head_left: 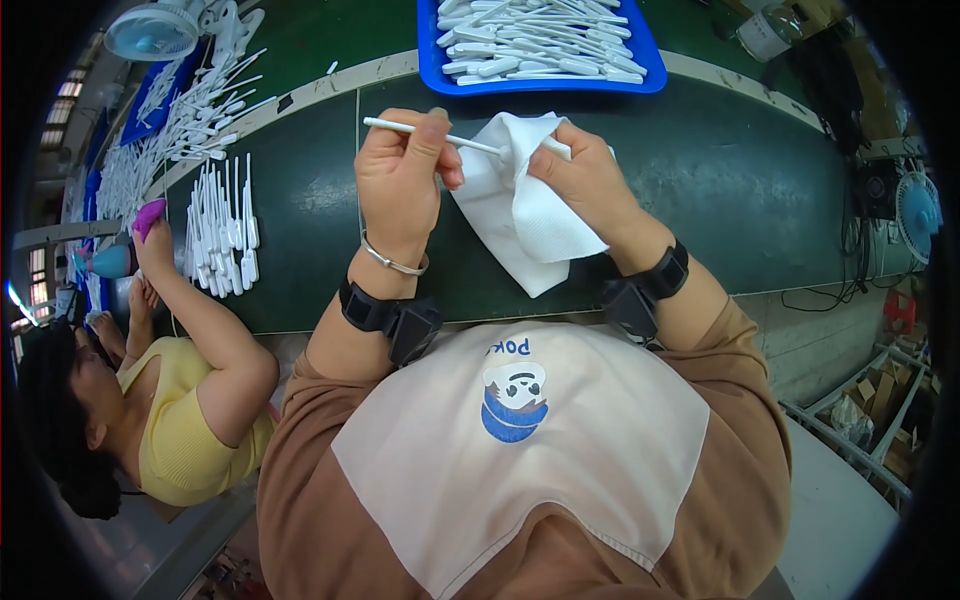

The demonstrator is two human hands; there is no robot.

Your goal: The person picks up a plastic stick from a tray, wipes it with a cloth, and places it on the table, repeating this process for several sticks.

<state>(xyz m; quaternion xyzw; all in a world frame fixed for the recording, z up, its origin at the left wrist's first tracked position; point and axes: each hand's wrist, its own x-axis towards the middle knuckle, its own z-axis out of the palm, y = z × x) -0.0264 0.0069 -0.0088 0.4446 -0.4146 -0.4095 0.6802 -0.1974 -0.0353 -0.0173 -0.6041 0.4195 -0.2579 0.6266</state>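
My left hand (402, 180) pinches a thin white plastic stick (470, 144) between thumb and fingers. The stick's far end runs into a white cloth (535, 215), or thick paper wipe, whose folds hide that end. My right hand (592, 180) is closed on the cloth, bunching its top around the stick, while the loose part hangs toward me. Beyond both hands stands a blue tray (545, 88) heaped with white plastic sticks (540, 42) that have wider, paddle-like ends. To the left, more of these sticks (222, 240) lie side by side on the dark green table (310, 220).
At the left a co-worker in a yellow top (190, 400) holds something purple (148, 217), near a loose pile of sticks (200, 110). A small fan (152, 32) stands at the back left. At the right are another fan (917, 212), cables (850, 250) and a rack with boxes (880, 400).
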